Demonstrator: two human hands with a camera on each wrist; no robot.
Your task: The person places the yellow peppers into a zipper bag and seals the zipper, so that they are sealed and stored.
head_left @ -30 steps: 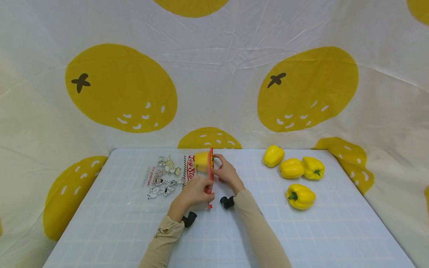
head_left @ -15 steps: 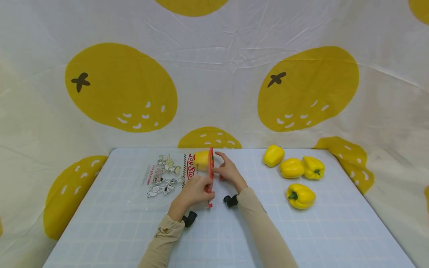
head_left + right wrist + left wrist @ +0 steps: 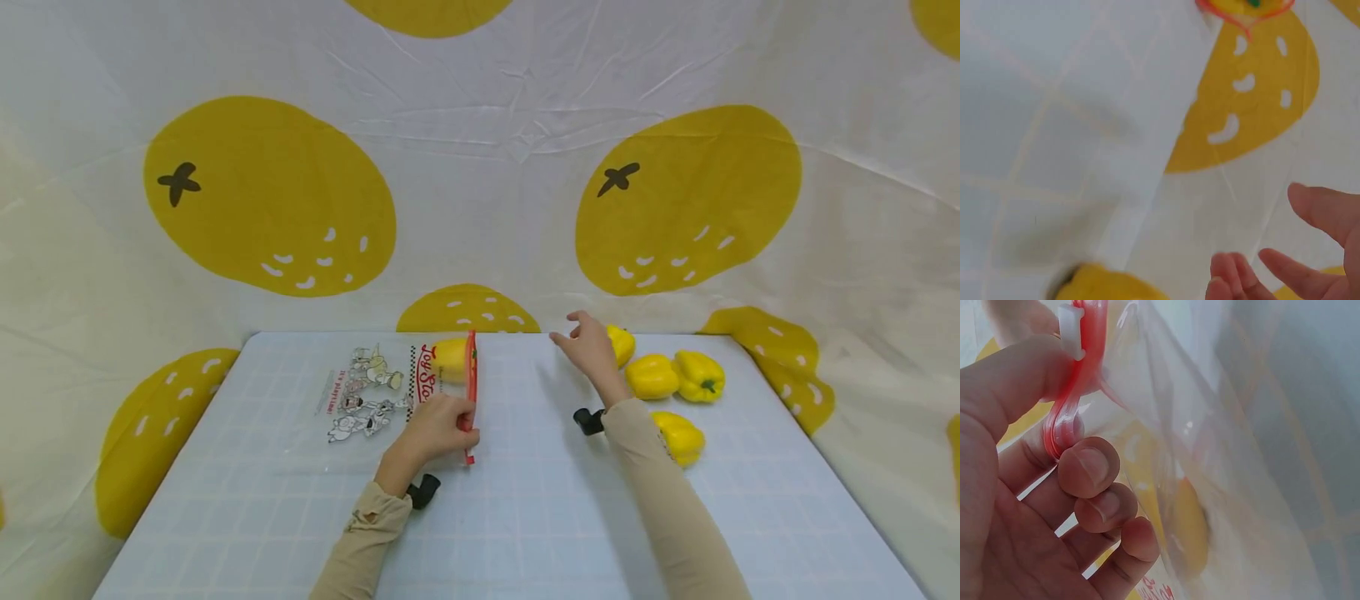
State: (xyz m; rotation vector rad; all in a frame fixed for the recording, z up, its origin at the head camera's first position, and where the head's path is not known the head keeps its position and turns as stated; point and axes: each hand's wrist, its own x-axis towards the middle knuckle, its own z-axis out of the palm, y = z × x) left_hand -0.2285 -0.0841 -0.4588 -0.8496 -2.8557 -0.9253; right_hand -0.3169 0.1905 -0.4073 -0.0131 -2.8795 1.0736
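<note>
A clear zip bag printed with cartoon figures and red lettering lies on the table's left half, its red zip edge facing right. Just inside that edge is a yellow bell pepper. My left hand pinches the red edge; the left wrist view shows the thumb and curled fingers around it, near a white slider. My right hand is raised over the far side of the table, fingers apart and loosely bent, holding nothing. Beside it is another yellow bell pepper, partly hidden behind the hand.
More yellow bell peppers lie on the table at the right, one partly covered by the right sleeve. A hanging sheet with yellow fruit prints closes off the back and sides. Black wrist cameras sit at both wrists.
My right hand has left the bag's zip edge and moved right toward the loose peppers. The left hand keeps its grip, and the bag with its pepper stays in place.
</note>
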